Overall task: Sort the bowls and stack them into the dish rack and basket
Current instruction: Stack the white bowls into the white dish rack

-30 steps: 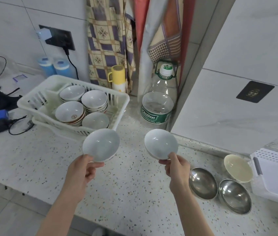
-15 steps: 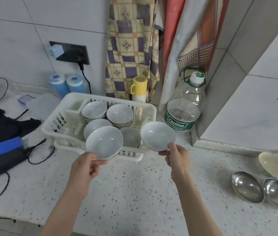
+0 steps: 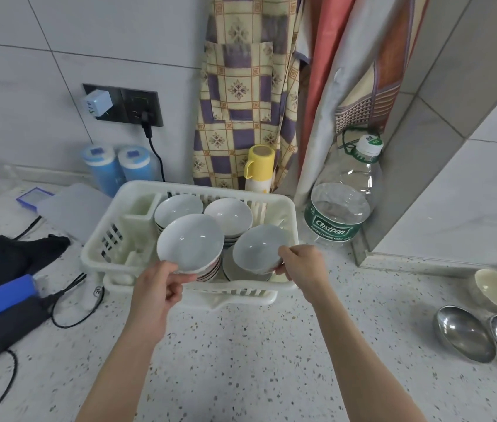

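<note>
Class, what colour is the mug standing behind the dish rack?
Yellow; the mug shows best in the head view.

I am standing in a home kitchen. A speckled stone counter (image 3: 241,345) runs under grey wall tiles (image 3: 58,41). At twelve o'clock a white dish rack (image 3: 290,208) holds stacked bowls (image 3: 229,214). A checked apron (image 3: 241,86) hangs behind it, beside a yellow flask (image 3: 259,169) and a big water bottle (image 3: 344,202) at one o'clock. Steel bowls (image 3: 463,333) lie at three o'clock.
</note>
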The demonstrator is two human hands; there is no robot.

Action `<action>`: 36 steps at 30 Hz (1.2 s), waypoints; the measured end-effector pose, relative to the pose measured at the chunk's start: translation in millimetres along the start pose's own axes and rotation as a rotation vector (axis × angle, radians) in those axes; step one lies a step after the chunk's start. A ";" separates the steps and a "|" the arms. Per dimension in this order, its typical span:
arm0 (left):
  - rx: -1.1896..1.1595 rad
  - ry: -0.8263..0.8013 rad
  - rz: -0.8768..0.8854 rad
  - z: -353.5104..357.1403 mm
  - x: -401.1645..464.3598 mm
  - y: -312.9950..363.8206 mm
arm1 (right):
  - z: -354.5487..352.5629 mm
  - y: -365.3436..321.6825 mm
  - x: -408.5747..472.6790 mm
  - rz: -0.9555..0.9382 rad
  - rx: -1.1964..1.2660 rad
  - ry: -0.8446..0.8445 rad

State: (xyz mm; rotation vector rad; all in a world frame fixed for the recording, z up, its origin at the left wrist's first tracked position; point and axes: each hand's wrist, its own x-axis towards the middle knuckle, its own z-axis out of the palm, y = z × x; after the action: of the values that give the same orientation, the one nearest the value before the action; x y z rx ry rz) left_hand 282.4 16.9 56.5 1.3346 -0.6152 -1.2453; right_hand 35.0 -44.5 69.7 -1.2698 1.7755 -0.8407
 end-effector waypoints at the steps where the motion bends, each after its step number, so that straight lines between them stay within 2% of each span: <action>1: -0.012 0.000 0.015 0.7 5.3 1.3 | 2.4 0.0 1.8 -0.007 -0.018 -0.002; 7: -0.049 0.012 0.076 11.1 36.0 8.2 | 15.0 3.0 8.6 -0.037 -0.119 0.010; 14: -0.062 0.048 0.052 16.3 55.9 3.7 | 20.5 6.1 13.6 0.016 -0.185 -0.006; 36: -0.005 -0.053 0.048 24.5 52.9 -2.9 | 22.2 -4.0 19.7 0.119 -0.516 -0.224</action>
State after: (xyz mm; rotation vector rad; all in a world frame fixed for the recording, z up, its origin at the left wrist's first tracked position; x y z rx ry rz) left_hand 275.2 -39.3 43.0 1.2791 -0.6771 -1.2462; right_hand 52.3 -66.1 58.3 -1.4910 1.9239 -0.1598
